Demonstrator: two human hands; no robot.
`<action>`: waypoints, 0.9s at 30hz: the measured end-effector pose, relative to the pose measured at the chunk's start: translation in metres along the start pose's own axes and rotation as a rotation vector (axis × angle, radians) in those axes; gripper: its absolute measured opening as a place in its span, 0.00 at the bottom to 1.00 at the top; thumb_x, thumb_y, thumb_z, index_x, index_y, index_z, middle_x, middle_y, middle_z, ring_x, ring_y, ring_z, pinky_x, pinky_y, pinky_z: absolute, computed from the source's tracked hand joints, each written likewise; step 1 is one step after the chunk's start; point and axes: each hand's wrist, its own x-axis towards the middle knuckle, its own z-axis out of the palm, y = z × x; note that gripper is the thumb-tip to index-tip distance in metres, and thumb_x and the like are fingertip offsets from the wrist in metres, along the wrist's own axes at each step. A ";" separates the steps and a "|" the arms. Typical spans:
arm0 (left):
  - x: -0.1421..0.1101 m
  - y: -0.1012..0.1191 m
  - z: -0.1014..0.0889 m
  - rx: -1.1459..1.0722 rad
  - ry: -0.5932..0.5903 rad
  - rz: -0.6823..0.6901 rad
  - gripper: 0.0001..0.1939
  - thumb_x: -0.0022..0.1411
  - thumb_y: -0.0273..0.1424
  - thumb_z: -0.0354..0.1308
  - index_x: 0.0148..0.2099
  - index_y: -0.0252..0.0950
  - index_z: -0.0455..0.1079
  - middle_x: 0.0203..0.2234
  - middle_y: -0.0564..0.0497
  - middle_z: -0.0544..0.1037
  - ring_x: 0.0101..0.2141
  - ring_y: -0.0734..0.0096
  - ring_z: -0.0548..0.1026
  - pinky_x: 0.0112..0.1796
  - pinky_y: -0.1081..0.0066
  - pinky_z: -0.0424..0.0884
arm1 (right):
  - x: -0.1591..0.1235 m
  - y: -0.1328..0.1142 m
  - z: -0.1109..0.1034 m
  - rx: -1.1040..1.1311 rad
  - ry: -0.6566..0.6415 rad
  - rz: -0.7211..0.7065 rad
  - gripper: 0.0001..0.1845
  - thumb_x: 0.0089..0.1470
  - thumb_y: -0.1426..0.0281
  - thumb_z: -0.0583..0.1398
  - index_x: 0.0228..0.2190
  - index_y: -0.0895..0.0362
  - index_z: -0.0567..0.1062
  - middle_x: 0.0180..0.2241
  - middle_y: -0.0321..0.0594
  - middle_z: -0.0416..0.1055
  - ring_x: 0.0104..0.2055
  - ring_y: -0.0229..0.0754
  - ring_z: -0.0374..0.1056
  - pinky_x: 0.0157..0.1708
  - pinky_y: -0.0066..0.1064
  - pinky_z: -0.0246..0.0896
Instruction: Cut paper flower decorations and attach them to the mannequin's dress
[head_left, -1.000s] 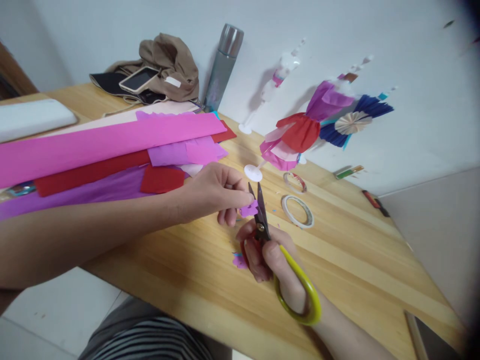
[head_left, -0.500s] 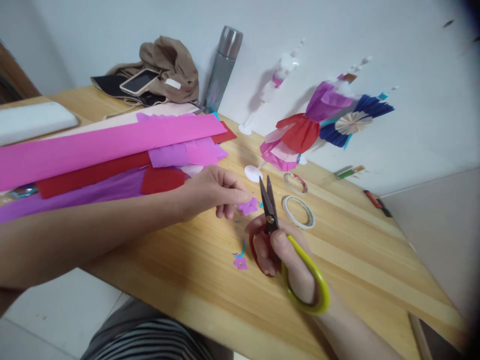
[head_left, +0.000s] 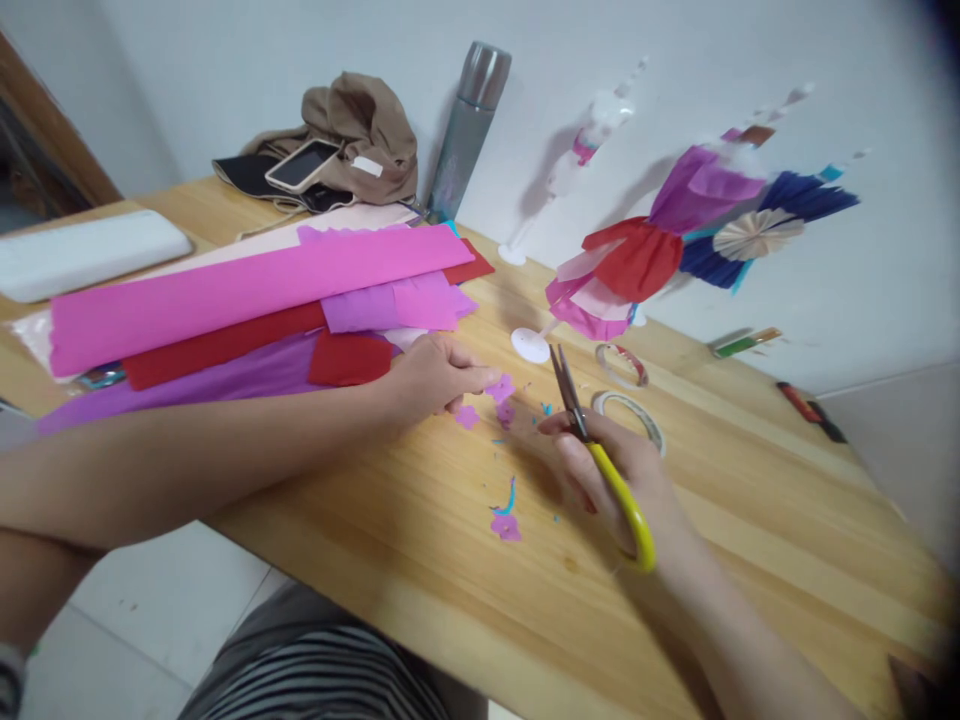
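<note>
My left hand (head_left: 436, 380) is closed in a pinch at the edge of a small purple paper flower (head_left: 502, 388), just over the tabletop. Two more purple flowers, one on the left (head_left: 467, 417) and one below (head_left: 507, 413), lie close to those fingertips. Scissors (head_left: 570, 392) with yellow handles are in my right hand (head_left: 616, 455), blades slightly apart and pointing up and away from me. Nearer to me on the wood rests another purple flower (head_left: 505, 528), with a curved blue strip (head_left: 511, 495) beside it.
Folded pink paper (head_left: 262, 290) and red and purple sheets cover the left side. Tape rolls (head_left: 656, 430) lie beyond my right hand. Dressed paper figures (head_left: 652, 255) on white bases, a grey flask (head_left: 471, 130) and a brown cloth bag (head_left: 367, 130) stand along the wall.
My left hand has moved a little away from me with the flower, and flowers below it now show. The scissors have swung right, turning so the red handle is mostly hidden. The view has shifted.
</note>
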 end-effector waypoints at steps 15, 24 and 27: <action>0.029 -0.007 -0.015 0.609 -0.250 0.228 0.12 0.52 0.21 0.56 0.18 0.33 0.66 0.12 0.59 0.62 0.18 0.81 0.59 0.24 0.74 0.51 | 0.010 0.008 -0.006 -0.698 -0.172 0.108 0.21 0.59 0.50 0.57 0.37 0.54 0.77 0.25 0.44 0.74 0.26 0.50 0.69 0.27 0.35 0.55; 0.029 -0.006 -0.021 0.625 -0.231 0.143 0.13 0.56 0.26 0.56 0.20 0.34 0.66 0.11 0.58 0.65 0.15 0.80 0.61 0.21 0.75 0.53 | 0.009 0.017 0.003 -0.748 -0.120 0.117 0.25 0.59 0.51 0.59 0.46 0.57 0.75 0.34 0.53 0.80 0.35 0.61 0.76 0.30 0.39 0.60; 0.031 -0.003 -0.026 0.539 -0.211 0.026 0.14 0.57 0.29 0.58 0.20 0.34 0.66 0.11 0.57 0.66 0.13 0.81 0.60 0.19 0.75 0.53 | 0.009 0.015 0.006 -0.763 -0.109 0.128 0.25 0.60 0.50 0.58 0.46 0.58 0.75 0.35 0.54 0.81 0.38 0.62 0.77 0.30 0.40 0.62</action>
